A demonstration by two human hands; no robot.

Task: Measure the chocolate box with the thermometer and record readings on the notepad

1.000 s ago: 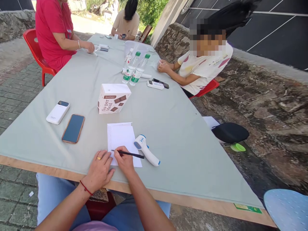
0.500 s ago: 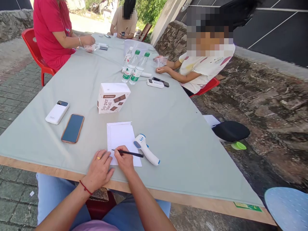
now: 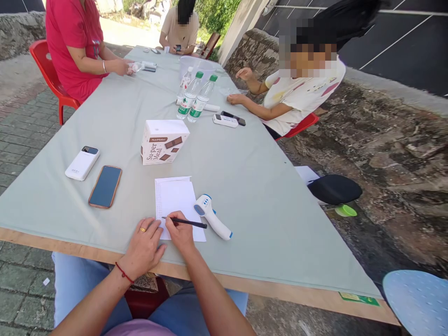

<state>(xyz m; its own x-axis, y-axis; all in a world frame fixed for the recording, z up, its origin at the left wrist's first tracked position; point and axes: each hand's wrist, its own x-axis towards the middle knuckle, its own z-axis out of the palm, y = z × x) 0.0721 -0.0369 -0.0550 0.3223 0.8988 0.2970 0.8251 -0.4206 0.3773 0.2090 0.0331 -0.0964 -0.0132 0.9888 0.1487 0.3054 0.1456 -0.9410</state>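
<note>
Working across my feed from the left, I first meet a person in red (image 3: 75, 46), cut off by the top edge, with something clear at the fingers that I can't make out. Closer in, a white power bank (image 3: 83, 163) lies near a phone (image 3: 105, 186). Then I have the wearer's left hand (image 3: 143, 243): palm down, its fingers extended and close together, tips at the lower left of the paper (image 3: 178, 196). I can't see its palm.

The paper lies flat on the table (image 3: 252, 205); the small marks down its left side are too fine for me to read. Over its lower part I see the right hand (image 3: 179, 235), fingers bent and clamped on a black pen (image 3: 191, 223) that slants across the sheet. I can't tell whether the tip touches, and the hand hides some of the sheet's lower edge.

At the right edge of the paper lies a thermometer (image 3: 213, 218). Farther right, a person in white (image 3: 290, 98) raises one hand; some clear material near there stays indistinct to me.
</note>
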